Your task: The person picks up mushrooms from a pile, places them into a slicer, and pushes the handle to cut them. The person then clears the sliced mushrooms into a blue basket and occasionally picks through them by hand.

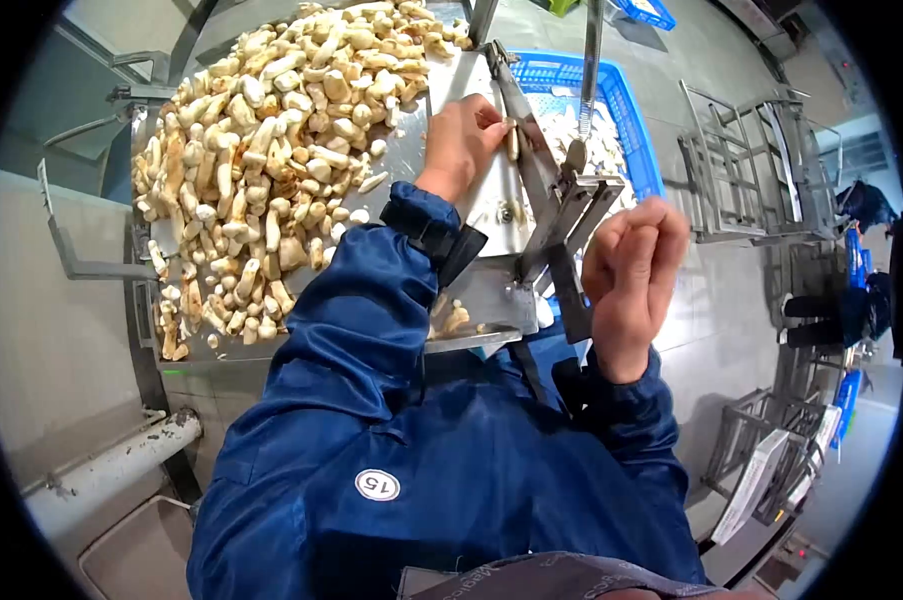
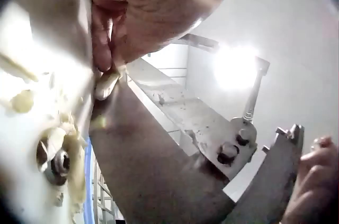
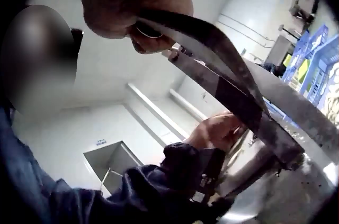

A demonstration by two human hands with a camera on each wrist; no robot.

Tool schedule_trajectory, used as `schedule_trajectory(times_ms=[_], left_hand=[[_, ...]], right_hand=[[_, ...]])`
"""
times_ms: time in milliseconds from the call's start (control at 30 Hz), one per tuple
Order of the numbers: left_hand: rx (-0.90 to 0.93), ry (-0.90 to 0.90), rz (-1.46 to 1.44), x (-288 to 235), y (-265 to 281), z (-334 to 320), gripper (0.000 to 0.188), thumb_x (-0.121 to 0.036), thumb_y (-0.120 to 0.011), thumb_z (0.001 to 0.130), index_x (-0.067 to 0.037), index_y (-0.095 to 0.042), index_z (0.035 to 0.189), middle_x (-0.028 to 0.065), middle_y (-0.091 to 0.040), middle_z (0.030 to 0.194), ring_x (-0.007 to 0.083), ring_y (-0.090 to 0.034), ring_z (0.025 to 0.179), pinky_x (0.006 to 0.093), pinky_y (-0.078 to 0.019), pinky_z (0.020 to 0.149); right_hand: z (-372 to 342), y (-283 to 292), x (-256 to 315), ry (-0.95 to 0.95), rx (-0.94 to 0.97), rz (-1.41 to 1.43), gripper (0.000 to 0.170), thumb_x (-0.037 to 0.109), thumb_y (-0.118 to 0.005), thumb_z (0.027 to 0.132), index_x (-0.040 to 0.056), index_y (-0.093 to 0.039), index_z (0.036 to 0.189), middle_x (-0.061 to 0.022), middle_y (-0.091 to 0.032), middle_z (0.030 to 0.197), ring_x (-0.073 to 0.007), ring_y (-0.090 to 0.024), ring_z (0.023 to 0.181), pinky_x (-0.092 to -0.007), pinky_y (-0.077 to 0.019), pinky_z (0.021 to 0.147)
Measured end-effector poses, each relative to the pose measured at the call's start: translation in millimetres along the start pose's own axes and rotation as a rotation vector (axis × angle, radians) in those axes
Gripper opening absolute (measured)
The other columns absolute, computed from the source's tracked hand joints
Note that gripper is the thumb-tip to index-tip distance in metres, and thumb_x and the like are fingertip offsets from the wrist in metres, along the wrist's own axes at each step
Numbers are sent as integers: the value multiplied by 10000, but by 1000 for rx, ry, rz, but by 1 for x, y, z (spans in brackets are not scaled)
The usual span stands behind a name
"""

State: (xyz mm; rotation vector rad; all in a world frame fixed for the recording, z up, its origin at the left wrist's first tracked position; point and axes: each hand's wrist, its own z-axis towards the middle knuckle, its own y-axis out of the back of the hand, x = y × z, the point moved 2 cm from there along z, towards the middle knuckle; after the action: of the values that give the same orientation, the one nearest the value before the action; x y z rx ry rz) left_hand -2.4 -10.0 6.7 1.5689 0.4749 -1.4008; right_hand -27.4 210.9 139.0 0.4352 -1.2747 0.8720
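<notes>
In the head view my left hand (image 1: 459, 148) pinches a small pale mushroom (image 1: 512, 140) between thumb and fingers, right beside the metal blade arm (image 1: 527, 125) of a lever cutter. The left wrist view shows that mushroom (image 2: 107, 86) under the fingertips, against the cutter's flat metal side (image 2: 143, 150). My right hand (image 1: 636, 280), fingers curled, grips the cutter's handle (image 1: 569, 295). From the right wrist the curved handle (image 3: 212, 39) runs out of that hand (image 3: 140, 10). A white board (image 1: 486, 195) lies under the left hand, with mushroom scraps on it.
A large heap of whole mushrooms (image 1: 271, 150) covers the metal table to the left. Beyond the cutter, a blue crate (image 1: 636, 130) holds pale cut pieces. Metal racks (image 1: 746, 160) stand on the tiled floor to the right, and a person in dark clothes (image 1: 851, 305) is farther off.
</notes>
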Motion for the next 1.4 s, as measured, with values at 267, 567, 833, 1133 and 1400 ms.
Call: schedule_trajectory(times_ms=[267,567,833,1133,1400], left_hand=[[-122,-159,121,-8,1,3,162,-173,-720,826,-16,-684,838,128,-716,798,208,-696,724,329,-533,664],[-112,-115,6,-7,-5,-6,148,-194,-716,801,-51,-689,831,138,-701,797,314,-678,772,404,-524,711],[-73,-62,0,1,-8,-3,166,-210,-665,843,-56,-721,869,156,-707,822,323,-689,793,407,-535,738],[-75,-83,-46,-20,-2,-9,202,-141,-658,893,33,-695,988,111,-724,822,164,-696,762,278,-552,708],[-169,-356,153,-51,31,-12,239,-127,-676,872,-40,-686,1095,130,-705,1021,234,-688,924,345,-545,785]], right_hand=[[-49,31,-89,349,62,-194,126,187,-398,1061,63,-417,1045,-11,-446,712,-70,-367,543,-206,-294,465],[-48,25,-82,321,4,-229,157,243,-396,1064,88,-418,1075,-17,-430,705,-70,-353,529,-215,-281,452],[-21,5,-22,88,-19,-34,103,184,-423,1058,82,-440,1068,-1,-447,752,-62,-350,568,-198,-283,485],[-56,27,-99,387,13,-218,105,188,-361,1066,89,-394,1075,-24,-401,711,-78,-333,518,-225,-257,453],[-58,33,-101,326,18,-189,98,145,-438,1039,51,-426,1065,-39,-444,730,-100,-413,596,-237,-341,527]])
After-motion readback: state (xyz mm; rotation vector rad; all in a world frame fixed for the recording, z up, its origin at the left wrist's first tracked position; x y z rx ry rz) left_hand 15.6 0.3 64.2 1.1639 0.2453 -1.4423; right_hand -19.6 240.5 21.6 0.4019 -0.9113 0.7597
